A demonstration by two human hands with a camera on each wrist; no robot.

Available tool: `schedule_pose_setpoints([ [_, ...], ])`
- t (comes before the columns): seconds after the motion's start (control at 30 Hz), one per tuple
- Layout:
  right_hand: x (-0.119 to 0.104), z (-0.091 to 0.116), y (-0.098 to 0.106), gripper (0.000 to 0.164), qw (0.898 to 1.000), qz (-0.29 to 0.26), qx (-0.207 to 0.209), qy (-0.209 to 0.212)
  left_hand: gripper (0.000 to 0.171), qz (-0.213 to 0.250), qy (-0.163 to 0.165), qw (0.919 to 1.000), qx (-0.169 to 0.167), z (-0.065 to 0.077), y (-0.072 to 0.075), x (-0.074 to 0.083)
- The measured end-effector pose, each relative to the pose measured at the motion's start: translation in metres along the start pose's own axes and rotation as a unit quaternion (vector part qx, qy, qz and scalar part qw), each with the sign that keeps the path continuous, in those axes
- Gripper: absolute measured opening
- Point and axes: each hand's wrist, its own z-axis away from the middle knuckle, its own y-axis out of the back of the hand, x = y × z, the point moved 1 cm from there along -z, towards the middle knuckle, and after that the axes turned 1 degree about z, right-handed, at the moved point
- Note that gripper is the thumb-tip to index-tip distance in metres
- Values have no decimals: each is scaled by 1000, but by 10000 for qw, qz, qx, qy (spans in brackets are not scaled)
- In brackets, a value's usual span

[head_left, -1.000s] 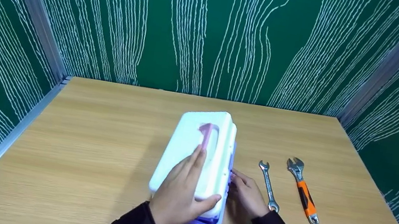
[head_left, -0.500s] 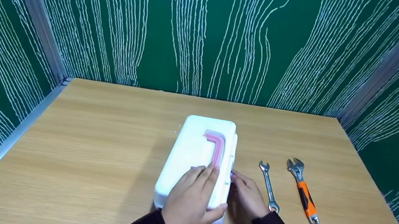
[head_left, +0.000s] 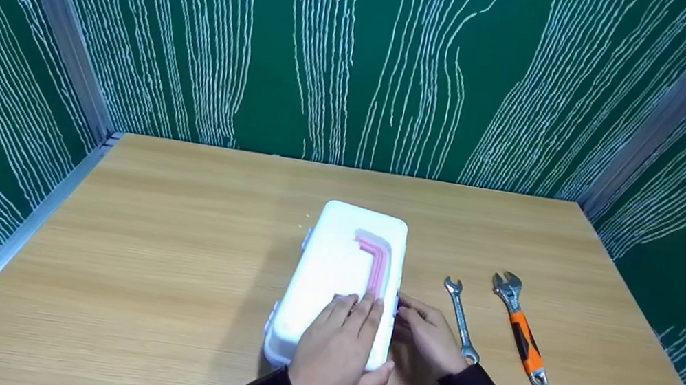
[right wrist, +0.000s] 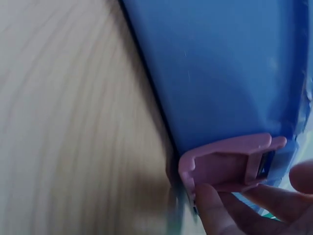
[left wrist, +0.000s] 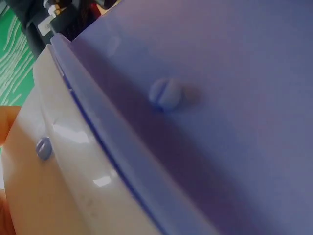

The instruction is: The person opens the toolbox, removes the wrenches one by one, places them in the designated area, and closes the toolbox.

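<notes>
A toolbox with a white lid (head_left: pixel 339 255) and a blue-purple base (right wrist: pixel 220 68) stands on the table, lid down. A pink handle (head_left: pixel 378 265) lies folded in the lid's recess. My left hand (head_left: pixel 335 358) rests on the lid's near part, fingers straight and the fingertips over the handle's near end, the thumb toward the right edge. At the box's right side my right hand (head_left: pixel 430 336) has its fingers curled at a pink latch (right wrist: pixel 222 164). In the right wrist view one fingertip touches the latch's lower edge, and other fingers pass behind it.
Right of the box lie a small open-end wrench (head_left: pixel 461 320) and an adjustable wrench (head_left: pixel 521 329) with an orange and black grip. The wooden table (head_left: pixel 170 226) meets green walls (head_left: pixel 406 64) with white lines at the back and sides.
The lid has come down from a tilted position onto the base, shifting slightly right. My left hand has moved down and right with it, while my right hand stays at the box's side.
</notes>
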Motion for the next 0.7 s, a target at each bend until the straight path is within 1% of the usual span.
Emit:
schedule_pose_setpoints([
  [0.03,0,0,2,48,9999,159,-32,31,73,-16,-1,10000,0,0,0,0],
  [0.1,1,-1,6,52,9978,640,-88,147,73,-53,11,10000,-32,0,-1,0],
  [0.2,0,-2,11,61,9901,1346,-266,306,74,-122,23,9999,-101,0,-2,1],
  [0.23,0,-3,12,63,9880,1462,-400,310,74,-148,27,9998,-108,0,-2,1],
  [0.3,1,-3,12,67,9858,1512,-691,228,74,-209,25,9997,-97,0,-3,2],
  [0.37,2,-4,12,68,9847,1520,-841,145,73,-268,18,9996,-77,1,-3,2],
  [0.43,4,-5,11,64,9841,1559,-827,185,73,-302,20,9995,-71,1,-3,2],
  [0.57,5,-5,14,48,9813,1743,-653,484,74,-311,30,9995,-71,1,-4,1],
  [0.7,4,-3,22,46,9724,2191,-494,634,74,-494,-20,9987,124,2,-6,1],
])
